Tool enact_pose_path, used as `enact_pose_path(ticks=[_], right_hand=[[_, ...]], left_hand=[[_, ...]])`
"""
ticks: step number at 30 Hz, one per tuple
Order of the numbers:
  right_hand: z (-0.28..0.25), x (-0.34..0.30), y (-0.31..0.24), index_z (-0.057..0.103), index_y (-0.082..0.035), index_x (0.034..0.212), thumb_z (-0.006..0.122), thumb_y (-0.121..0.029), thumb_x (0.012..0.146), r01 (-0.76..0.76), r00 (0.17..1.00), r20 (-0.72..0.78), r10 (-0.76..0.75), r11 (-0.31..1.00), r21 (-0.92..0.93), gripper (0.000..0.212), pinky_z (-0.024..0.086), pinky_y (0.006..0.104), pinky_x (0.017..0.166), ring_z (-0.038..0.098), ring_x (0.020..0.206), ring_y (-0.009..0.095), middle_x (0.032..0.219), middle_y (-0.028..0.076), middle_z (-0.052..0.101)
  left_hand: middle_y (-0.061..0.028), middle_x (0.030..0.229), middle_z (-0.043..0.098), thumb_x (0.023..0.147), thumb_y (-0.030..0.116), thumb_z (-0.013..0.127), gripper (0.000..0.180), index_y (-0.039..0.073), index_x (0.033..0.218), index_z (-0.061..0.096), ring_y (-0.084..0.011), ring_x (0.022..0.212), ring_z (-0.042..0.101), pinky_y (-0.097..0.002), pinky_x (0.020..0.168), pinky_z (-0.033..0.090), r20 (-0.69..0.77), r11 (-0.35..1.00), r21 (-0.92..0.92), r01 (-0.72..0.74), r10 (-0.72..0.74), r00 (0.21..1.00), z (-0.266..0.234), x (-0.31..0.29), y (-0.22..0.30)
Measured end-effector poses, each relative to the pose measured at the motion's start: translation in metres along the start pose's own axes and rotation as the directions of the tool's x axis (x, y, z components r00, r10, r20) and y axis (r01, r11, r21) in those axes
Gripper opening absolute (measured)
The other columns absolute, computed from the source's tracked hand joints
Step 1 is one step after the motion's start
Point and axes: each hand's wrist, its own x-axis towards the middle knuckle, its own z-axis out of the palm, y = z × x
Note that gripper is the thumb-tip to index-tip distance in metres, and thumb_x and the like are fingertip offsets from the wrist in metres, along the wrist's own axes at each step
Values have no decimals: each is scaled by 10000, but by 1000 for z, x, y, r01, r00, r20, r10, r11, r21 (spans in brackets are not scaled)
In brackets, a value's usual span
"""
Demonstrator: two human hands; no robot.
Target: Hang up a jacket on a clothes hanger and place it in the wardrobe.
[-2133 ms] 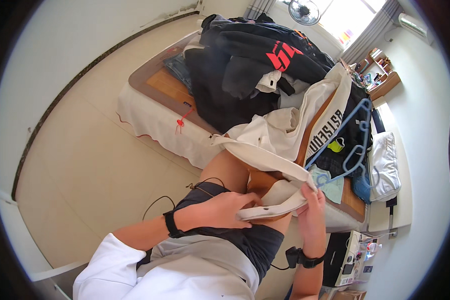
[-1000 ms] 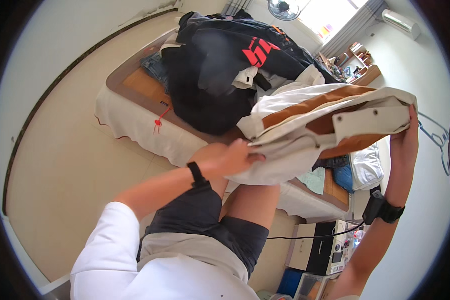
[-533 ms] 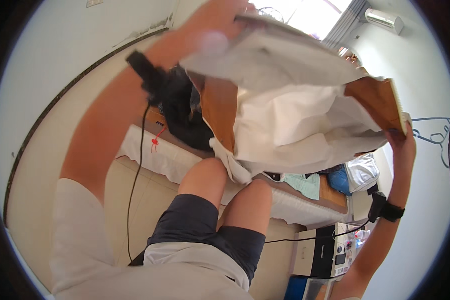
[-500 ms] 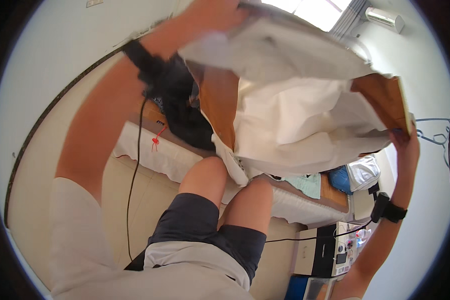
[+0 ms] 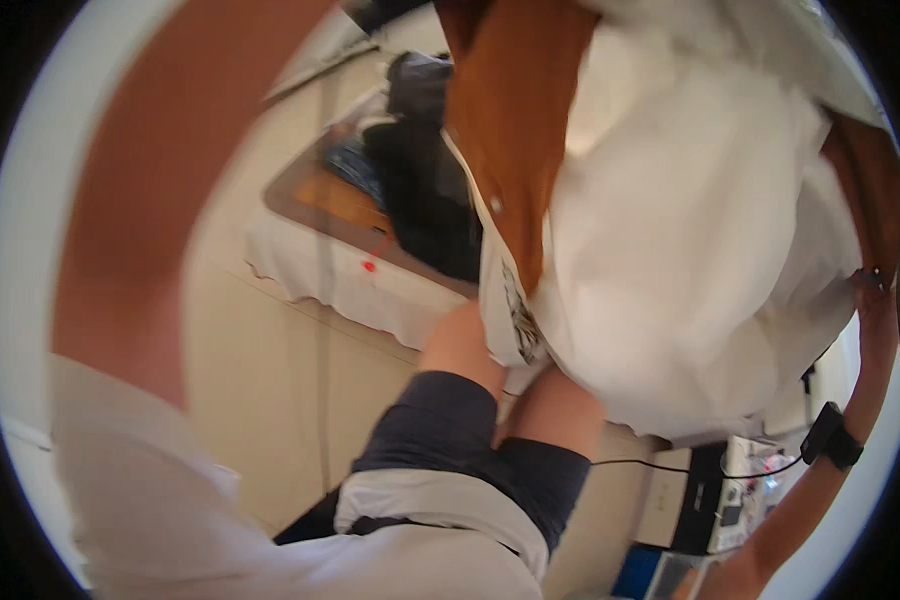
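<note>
A large white cloth garment with brown panels, probably a jacket [image 5: 680, 220], hangs spread in front of me, blurred by motion. A small snap shows on its brown panel, and a dark printed patch marks its lower corner, which hangs by my knees. My right hand [image 5: 875, 295], at the far right, is closed on the jacket's brown edge; its fingers are partly hidden. My left forearm rises past the upper edge of the picture, so the left hand is out of sight. A black band with a small device sits on my right wrist.
Behind the jacket stands a low bed with a white skirt [image 5: 345, 290], holding dark clothes [image 5: 425, 200]. A red item [image 5: 368, 266] hangs at its side. At lower right are a black-and-white drawer cabinet [image 5: 705, 495] and a black cable [image 5: 640, 461] running to my right wrist.
The jacket has been lifted closer and shifted right, now covering the window and more of the bed. My left hand has risen out of the picture; my right hand has moved further right.
</note>
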Motion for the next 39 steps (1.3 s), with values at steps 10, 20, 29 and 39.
enact_pose_path(ticks=[10, 20, 29, 39], right_hand=[[89, -53, 207, 551, -126, 1307, 615, -435, 961, -467, 863, -90, 496, 854, 231, 469, 540, 278, 710, 678, 828, 182, 952, 55, 665], [97, -110, 268, 578, -50, 1200, 576, -365, 1000, -501, 841, -111, 530, 839, 212, 374, 588, 298, 734, 684, 896, 179, 1038, 85, 664], [102, -103, 235, 556, -80, 1284, 572, -346, 1001, -567, 792, -122, 598, 794, 219, 389, 575, 303, 792, 674, 922, 186, 1072, 90, 664], [30, -59, 159, 555, -69, 1311, 576, -383, 999, -317, 909, -206, 362, 923, 219, 443, 522, 263, 777, 668, 1088, 210, 1156, 69, 650]], left_hand=[[-95, 1019, 667, 855, 272, 718, 345, 80, 1110, 586, -293, 1050, 636, -499, 899, 456, 612, 956, 105, 273, -278, 740, 112, -201, 106], [-143, 767, 682, 762, 576, 773, 591, -3, 846, 693, -271, 763, 687, -353, 693, 535, 953, 543, 220, 810, -298, -59, 24, -341, 176], [-193, 846, 704, 846, 346, 692, 388, -32, 932, 719, -288, 801, 692, -405, 729, 524, 906, 318, 417, 851, -224, -360, 10, -416, 217], [-218, 870, 693, 871, 168, 576, 228, -9, 974, 675, -345, 827, 681, -429, 740, 513, 292, 747, 24, 664, -641, 710, 36, -249, 26]])
